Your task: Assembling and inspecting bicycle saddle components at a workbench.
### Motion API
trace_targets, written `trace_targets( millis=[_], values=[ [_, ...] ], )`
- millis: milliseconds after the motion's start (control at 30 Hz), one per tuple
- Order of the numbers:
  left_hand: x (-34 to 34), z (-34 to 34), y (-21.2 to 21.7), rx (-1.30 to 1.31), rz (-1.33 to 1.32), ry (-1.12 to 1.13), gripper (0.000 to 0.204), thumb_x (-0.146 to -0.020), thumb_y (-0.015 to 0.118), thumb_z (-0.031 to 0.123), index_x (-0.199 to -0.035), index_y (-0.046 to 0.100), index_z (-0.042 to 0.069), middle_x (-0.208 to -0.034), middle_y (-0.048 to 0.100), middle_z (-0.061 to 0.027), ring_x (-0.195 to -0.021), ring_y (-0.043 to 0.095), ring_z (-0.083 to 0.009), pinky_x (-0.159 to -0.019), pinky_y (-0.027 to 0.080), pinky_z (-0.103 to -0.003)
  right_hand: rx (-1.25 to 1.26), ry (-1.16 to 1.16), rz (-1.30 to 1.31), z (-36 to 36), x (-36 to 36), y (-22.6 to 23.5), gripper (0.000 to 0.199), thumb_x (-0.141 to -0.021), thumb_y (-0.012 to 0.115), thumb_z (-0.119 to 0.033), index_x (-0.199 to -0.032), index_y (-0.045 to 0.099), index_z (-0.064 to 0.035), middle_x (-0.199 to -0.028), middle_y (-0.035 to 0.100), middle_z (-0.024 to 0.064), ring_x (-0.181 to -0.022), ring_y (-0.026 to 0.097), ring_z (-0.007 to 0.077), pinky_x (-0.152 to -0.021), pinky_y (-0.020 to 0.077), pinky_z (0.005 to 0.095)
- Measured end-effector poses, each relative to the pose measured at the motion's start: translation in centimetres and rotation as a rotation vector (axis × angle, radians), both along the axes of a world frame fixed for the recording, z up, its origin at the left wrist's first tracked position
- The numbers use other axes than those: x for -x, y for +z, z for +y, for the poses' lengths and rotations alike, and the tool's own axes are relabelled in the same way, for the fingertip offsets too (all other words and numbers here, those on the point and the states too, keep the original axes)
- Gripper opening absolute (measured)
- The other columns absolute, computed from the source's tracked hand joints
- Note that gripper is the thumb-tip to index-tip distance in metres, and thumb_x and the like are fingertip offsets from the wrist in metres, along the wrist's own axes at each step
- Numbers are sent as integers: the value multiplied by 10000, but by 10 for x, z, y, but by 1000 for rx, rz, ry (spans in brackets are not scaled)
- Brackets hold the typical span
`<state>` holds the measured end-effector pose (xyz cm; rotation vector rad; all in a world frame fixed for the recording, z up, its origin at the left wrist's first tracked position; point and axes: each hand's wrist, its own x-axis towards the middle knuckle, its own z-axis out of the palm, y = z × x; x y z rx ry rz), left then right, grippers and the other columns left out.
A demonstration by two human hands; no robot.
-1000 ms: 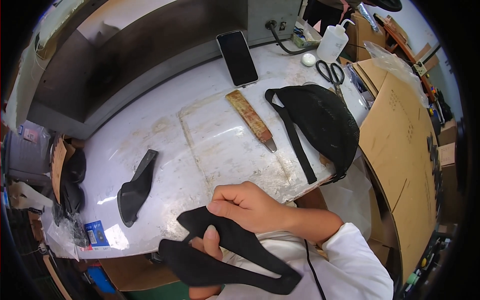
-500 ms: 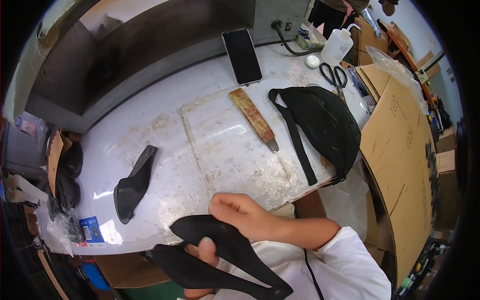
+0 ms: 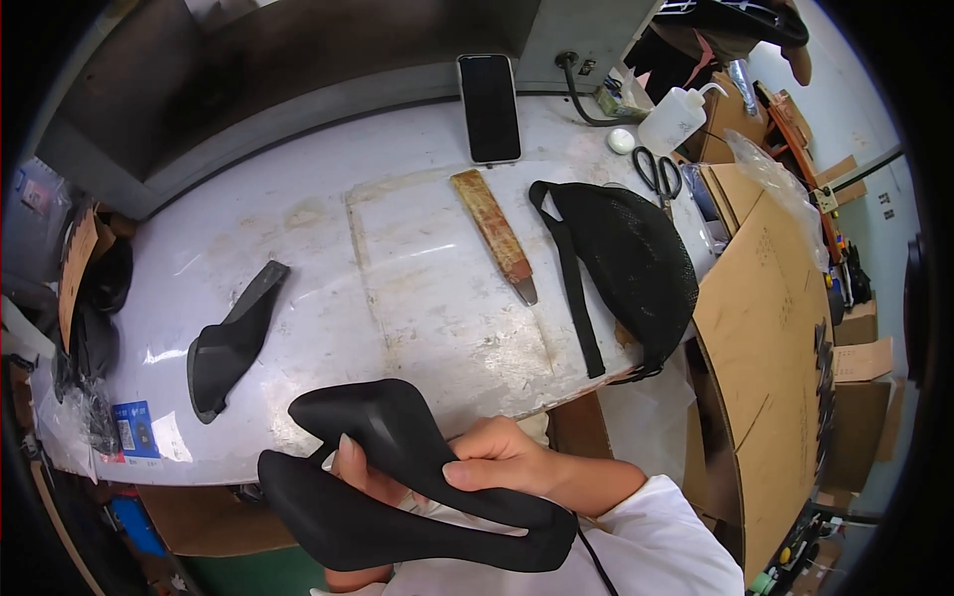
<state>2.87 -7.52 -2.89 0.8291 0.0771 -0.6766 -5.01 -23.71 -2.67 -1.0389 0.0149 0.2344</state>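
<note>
A smooth black moulded piece (image 3: 388,437), with two long padded arms that join at its right end, is held low in front of me over the table's near edge. My left hand (image 3: 363,477) grips it from beneath, its thumb coming up through the gap between the arms. My right hand (image 3: 502,462) is closed on the upper arm's near side, thumb on top and its other fingers partly hidden. A smaller black moulded piece (image 3: 229,353) with a narrow tapering end lies on the white table (image 3: 308,318), left of my hands.
Farther back lie a knife (image 3: 494,233) with a worn wrapped handle, a black mesh bag (image 3: 626,268) and black scissors (image 3: 658,179). A phone (image 3: 489,109) leans at the back, and a white squeeze bottle (image 3: 676,119) stands right. Large cardboard (image 3: 765,368) borders the right side; a person (image 3: 696,45) is beyond.
My right hand has shifted from the piece's upper left end toward its middle. The piece has turned and now shows its rounded outer faces. The view has also shifted slightly.
</note>
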Motion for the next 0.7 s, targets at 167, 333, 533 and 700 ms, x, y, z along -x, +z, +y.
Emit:
trace_targets(
  millis=[167,333,533,700],
  values=[
    [-10,5,-21,322,-285,-353,467,-883,642,346,-1198,586,6,-1098,658,-132,-1052,619,-244,-893,460,-329,63,-68,-11,-10,-3,15,310,-992,568,-194,-757,629,-1,-699,625,-24,-633,510,24,-525,385,255],
    [-4,21,-14,-25,-446,-497,387,-833,660,10,-1191,531,-56,-1039,645,-128,-995,619,-214,-891,489,-369,734,-229,-460,-19,-14,6,248,-977,586,-179,-807,612,0,-669,602,-4,-524,483,53,-468,383,282],
    [-1,13,3,-332,-305,56,424,-938,539,16,-1343,425,-34,-1046,647,-126,-949,625,-178,-904,484,-332,-12,-262,-20,-13,-7,-7,341,-963,589,-162,-1235,417,-50,-1094,597,117,-1036,566,146,-885,461,314],
    [11,20,-3,-447,-550,125,553,-953,503,35,-1454,271,17,-1065,626,-161,-882,652,-221,-795,554,-370,605,-287,-148,-4,-13,11,218,-850,740,-133,-851,566,-2,-813,629,76,-713,602,99,-547,453,245]
  ],
)
